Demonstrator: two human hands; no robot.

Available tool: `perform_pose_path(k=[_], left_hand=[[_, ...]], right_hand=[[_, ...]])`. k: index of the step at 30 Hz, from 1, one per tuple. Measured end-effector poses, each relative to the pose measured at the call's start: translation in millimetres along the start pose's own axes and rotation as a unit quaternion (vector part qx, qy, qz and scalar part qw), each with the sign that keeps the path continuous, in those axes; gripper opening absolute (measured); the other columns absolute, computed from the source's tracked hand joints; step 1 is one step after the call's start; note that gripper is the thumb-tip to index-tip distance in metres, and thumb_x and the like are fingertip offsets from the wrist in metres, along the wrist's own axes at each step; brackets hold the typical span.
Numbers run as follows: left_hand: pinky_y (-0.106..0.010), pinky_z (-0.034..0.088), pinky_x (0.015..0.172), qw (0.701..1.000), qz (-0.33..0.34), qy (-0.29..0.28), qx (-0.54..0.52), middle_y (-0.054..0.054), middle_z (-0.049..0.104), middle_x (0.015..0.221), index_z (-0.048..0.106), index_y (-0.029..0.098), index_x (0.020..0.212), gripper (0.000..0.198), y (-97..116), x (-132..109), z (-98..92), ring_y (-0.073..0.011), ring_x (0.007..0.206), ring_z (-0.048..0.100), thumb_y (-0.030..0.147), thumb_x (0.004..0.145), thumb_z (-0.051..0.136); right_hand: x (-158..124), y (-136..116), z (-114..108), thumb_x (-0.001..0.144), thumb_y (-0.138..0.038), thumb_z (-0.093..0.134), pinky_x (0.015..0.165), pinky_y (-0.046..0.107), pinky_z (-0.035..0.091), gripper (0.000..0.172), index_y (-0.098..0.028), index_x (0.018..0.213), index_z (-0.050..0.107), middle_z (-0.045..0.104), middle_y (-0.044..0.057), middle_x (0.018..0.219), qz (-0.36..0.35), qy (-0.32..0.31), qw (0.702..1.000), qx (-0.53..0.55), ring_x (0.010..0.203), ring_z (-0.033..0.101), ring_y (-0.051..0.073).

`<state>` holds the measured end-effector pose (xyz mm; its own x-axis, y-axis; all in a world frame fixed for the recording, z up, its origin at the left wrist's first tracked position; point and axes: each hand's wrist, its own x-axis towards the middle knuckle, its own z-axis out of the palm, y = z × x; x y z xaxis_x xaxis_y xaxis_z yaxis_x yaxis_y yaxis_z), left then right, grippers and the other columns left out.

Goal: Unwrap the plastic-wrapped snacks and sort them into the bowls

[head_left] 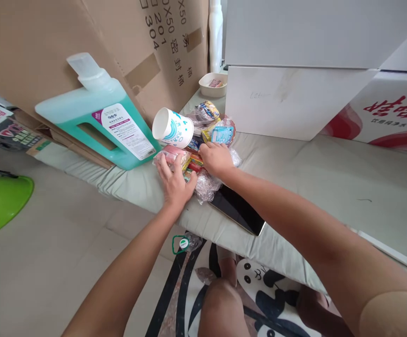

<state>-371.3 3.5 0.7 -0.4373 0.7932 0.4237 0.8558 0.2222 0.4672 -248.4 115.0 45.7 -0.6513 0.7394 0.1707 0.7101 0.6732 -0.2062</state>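
Beyond left hand (175, 188): paper cup (175, 128); leftward, teal jug (124, 126) before cardboard box (115, 32).

Plastic wrap (207, 186) looks crinkled and glossy, the paper cup (173, 128) smooth, the cardboard box (119, 28) matt.

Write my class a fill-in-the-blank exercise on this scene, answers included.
The hand farther from the jug is the person's ____ hand.
The paper cup is beside wrapped packets, its mouth facing the picture's ____ edge.
Two checkboxes on the cardboard box are labelled 304 and ____.
The black-and-white animals on the mat are ____.

Missing words: right; left; 201; pandas.
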Motion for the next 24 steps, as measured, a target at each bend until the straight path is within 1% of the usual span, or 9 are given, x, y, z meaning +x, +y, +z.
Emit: perform_pose_path(k=[3,6,9,15,18,20,21,22,24], left_hand=[[-0.063,0.018,0.131,1.000,0.013,-0.004,-0.004,-0.026,0.026,0.170,0.055,0.012,0.150,0.074,3,-6,-0.7,-0.0472,0.161,0.019,0.037,0.081,0.064],[-0.062,0.019,0.130,1.000,0.018,-0.010,-0.011,-0.023,0.026,0.171,0.054,0.014,0.151,0.074,5,-12,-0.4,-0.0468,0.162,0.018,0.037,0.081,0.064],[-0.060,0.020,0.131,0.999,0.038,-0.023,-0.018,-0.024,0.026,0.171,0.055,0.012,0.150,0.074,8,-15,1.4,-0.0463,0.162,0.018,0.036,0.081,0.063],[-0.060,0.019,0.132,0.997,0.075,-0.018,-0.024,-0.023,0.028,0.170,0.055,0.013,0.149,0.073,16,-16,15.4,-0.0458,0.161,0.021,0.037,0.081,0.063],[-0.059,0.020,0.132,0.996,0.082,-0.023,-0.027,-0.021,0.027,0.171,0.055,0.016,0.150,0.071,25,-19,23.2,-0.0444,0.162,0.020,0.037,0.082,0.063],[-0.061,0.021,0.131,0.996,0.081,-0.026,-0.027,-0.020,0.027,0.171,0.055,0.017,0.150,0.071,32,-22,27.0,-0.0450,0.162,0.019,0.036,0.081,0.064],[-0.061,0.021,0.131,0.996,0.079,-0.026,-0.026,-0.021,0.027,0.171,0.054,0.017,0.150,0.071,36,-24,28.4,-0.0457,0.162,0.018,0.035,0.081,0.064],[-0.061,0.022,0.131,0.996,0.077,-0.025,-0.024,-0.021,0.026,0.171,0.054,0.017,0.150,0.071,40,-25,29.4,-0.0461,0.162,0.018,0.035,0.082,0.064],[-0.061,0.021,0.131,0.997,0.072,-0.022,-0.022,-0.022,0.026,0.170,0.053,0.016,0.151,0.071,45,-28,30.2,-0.0463,0.162,0.018,0.036,0.083,0.065]], right_hand=[[-12,1,-5,0.109,-0.028,0.036,0.094,0.040,0.042,0.035,-0.017,0.120,0.067,0.073,0.016,0.120,0.008,-0.004,1.000,-0.005,0.119,0.064,0.031],[-24,3,-7,0.109,-0.029,0.034,0.093,0.040,0.041,0.037,-0.017,0.120,0.067,0.073,0.016,0.119,0.020,-0.001,1.000,-0.009,0.119,0.064,0.031],[-37,9,-8,0.110,-0.030,0.033,0.091,0.040,0.039,0.038,-0.017,0.119,0.067,0.072,0.017,0.119,0.031,0.004,0.999,-0.013,0.118,0.064,0.032],[-61,34,-12,0.109,-0.029,0.034,0.089,0.039,0.036,0.036,-0.016,0.115,0.068,0.072,0.016,0.118,0.042,0.006,0.999,-0.028,0.115,0.062,0.031],[-67,49,-16,0.109,-0.029,0.033,0.089,0.039,0.036,0.038,-0.015,0.116,0.068,0.072,0.017,0.118,0.046,0.001,0.999,-0.029,0.114,0.062,0.031],[-73,58,-21,0.109,-0.028,0.032,0.091,0.041,0.037,0.039,-0.015,0.116,0.069,0.072,0.017,0.117,0.049,-0.009,0.998,-0.026,0.114,0.062,0.031],[-78,61,-24,0.109,-0.028,0.033,0.093,0.042,0.037,0.039,-0.015,0.118,0.069,0.072,0.017,0.120,0.049,-0.005,0.999,-0.023,0.115,0.061,0.031],[-86,62,-28,0.108,-0.027,0.034,0.096,0.043,0.037,0.038,-0.016,0.122,0.068,0.070,0.017,0.125,0.050,0.014,0.998,-0.019,0.118,0.060,0.031],[-112,59,-36,0.107,-0.029,0.037,0.105,0.046,0.035,0.038,-0.017,0.132,0.063,0.064,0.016,0.138,0.047,0.084,0.995,-0.009,0.126,0.055,0.031]])
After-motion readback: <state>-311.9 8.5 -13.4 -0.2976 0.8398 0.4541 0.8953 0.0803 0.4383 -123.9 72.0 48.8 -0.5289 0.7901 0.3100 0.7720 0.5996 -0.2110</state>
